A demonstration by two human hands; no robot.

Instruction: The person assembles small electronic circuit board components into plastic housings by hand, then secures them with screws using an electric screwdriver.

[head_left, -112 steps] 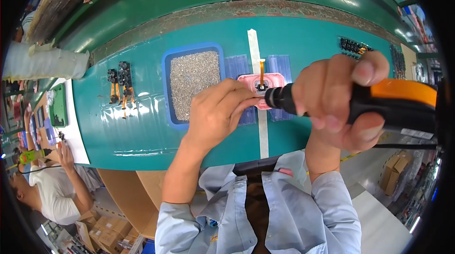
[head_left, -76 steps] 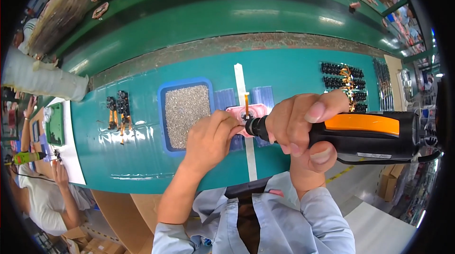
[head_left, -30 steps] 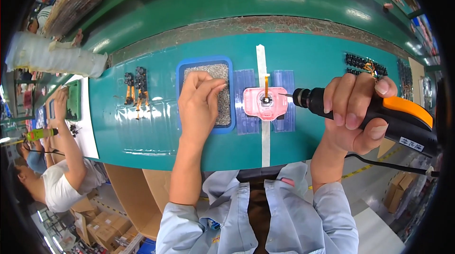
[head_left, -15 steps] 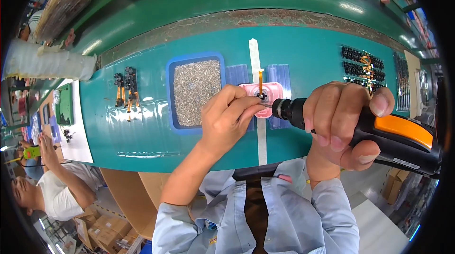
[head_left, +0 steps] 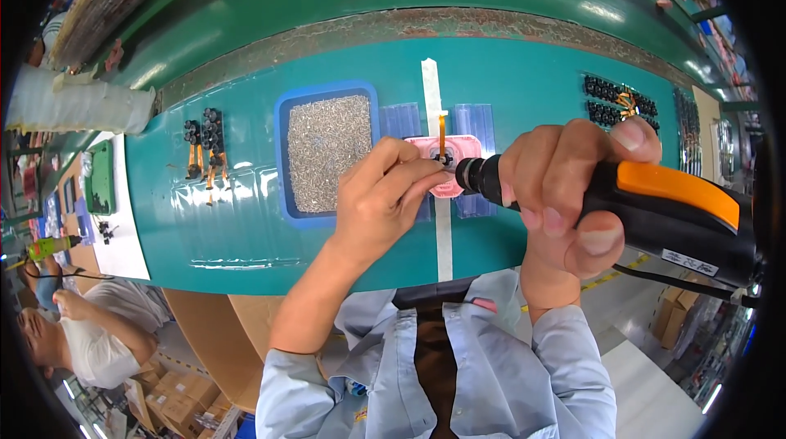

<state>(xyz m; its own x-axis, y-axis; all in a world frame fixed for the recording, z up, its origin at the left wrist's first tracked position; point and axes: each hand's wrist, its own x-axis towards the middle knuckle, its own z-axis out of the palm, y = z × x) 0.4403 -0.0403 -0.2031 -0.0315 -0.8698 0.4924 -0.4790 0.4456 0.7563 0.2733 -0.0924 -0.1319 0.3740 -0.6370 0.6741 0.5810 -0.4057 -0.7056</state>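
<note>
One teal work mat [head_left: 524, 79] spreads beneath it all; take the pink shell [head_left: 468, 146] as the centre of the dial. Between three and four o'clock lies the black-and-orange power driver [head_left: 655, 222], likely the heaviest thing handled and best held round its thick barrel, where the right hand [head_left: 565, 193] is wrapped; its nose sits over the shell. At nine o'clock, the blue tray [head_left: 283, 160] is probably weighty, easiest by its rim. At eight, the left hand [head_left: 377, 201] has its fingertips pinched together beside the driver's nose; whether they clasp anything, I cannot tell. The shell looks light, stiff and smooth: take its edges. Its black module [head_left: 443, 159], orange ribbon [head_left: 442, 132] pointing to twelve, seems fragile.

Counted: one mat, one driver, one tray, one pale tape strip [head_left: 444, 242]; at least two module rows [head_left: 614, 91] at two o'clock, two module columns [head_left: 211, 132] at nine beyond the tray; two clear plastic strips [head_left: 475, 128], one shell, one ribbon on it; small metal pieces [head_left: 327, 152] in the tray, past counting
</note>
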